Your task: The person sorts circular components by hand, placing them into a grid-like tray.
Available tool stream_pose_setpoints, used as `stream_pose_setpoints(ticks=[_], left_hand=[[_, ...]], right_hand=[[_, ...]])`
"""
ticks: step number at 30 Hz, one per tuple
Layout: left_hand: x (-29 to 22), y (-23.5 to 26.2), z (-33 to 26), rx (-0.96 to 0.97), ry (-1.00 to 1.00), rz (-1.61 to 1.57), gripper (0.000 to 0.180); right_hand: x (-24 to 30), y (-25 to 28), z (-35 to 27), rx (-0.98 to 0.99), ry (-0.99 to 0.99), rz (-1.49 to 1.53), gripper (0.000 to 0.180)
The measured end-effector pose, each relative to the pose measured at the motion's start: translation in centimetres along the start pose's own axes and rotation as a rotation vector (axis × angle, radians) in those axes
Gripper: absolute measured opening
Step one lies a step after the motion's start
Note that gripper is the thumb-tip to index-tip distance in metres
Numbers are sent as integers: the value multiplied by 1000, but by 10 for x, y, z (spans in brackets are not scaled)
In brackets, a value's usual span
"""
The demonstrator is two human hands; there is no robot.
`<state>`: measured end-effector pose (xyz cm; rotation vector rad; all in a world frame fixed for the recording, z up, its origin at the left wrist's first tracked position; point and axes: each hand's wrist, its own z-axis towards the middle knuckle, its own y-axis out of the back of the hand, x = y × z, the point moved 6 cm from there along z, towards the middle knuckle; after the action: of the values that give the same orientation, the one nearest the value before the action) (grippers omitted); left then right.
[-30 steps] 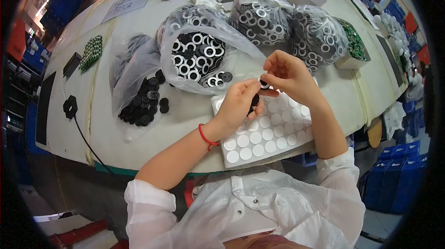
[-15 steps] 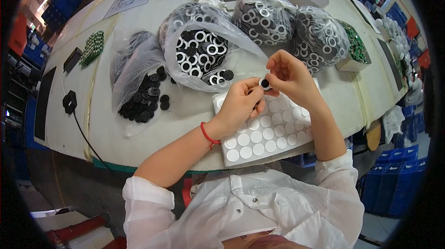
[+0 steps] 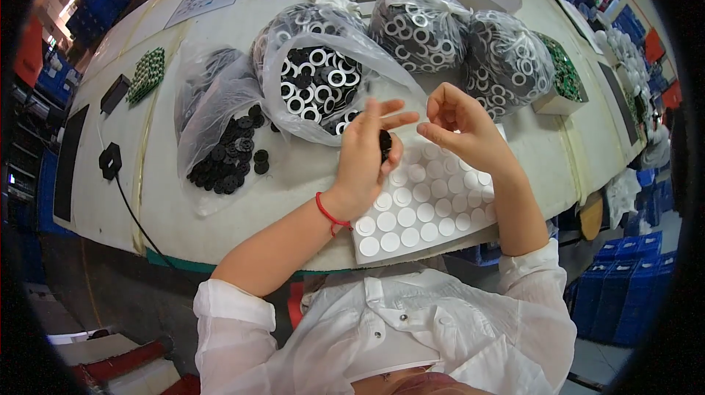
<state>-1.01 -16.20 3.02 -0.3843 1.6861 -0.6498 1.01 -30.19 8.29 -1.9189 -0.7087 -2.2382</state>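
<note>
My left hand [image 3: 363, 152] is above the left part of the white sheet, palm turned to the right. Its lower fingers curl round black discs [image 3: 385, 145], partly hidden, while the upper fingers stretch out. My right hand [image 3: 463, 130] hovers over the sheet with half-curled fingers, a gap between thumb and forefinger, and nothing seen in it. The sheet [image 3: 378, 257] carries rows of round white stickers [image 3: 409, 237]. A small dark blurred thing [image 3: 369, 88] is at the mouth of an open clear bag [image 3: 294, 127] of black discs with white rings.
Loose black discs [image 3: 231, 156] spill from another clear bag [image 3: 194, 116] at the left. Two full bags [image 3: 418, 31] [image 3: 510, 60] stand at the back right, beside a box of green circuit boards [image 3: 562, 101]. A black box with a cable [image 3: 110, 162] lies far left.
My hands have parted. The white-ringed black disc between them has left my fingers. My left hand has turned up and left, spreading its upper fingers; a dark blur now shows at the bag.
</note>
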Motion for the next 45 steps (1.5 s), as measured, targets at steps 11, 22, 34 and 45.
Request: stream_pose_setpoints(ticks=[11, 22, 34, 45], left_hand=[[11, -2, 5, 56, 146, -97, 29], [1, -6, 3, 189, 228, -39, 20], [7, -9, -12, 326, 312, 243, 27], [-4, -12, -20, 423, 388, 381, 29]], right_hand=[[4, 7, -8, 312, 113, -570, 11], [3, 0, -17, 441, 213, -775, 11], [-14, -2, -9, 427, 5, -649, 10], [-5, -3, -31, 653, 44, -617, 9]])
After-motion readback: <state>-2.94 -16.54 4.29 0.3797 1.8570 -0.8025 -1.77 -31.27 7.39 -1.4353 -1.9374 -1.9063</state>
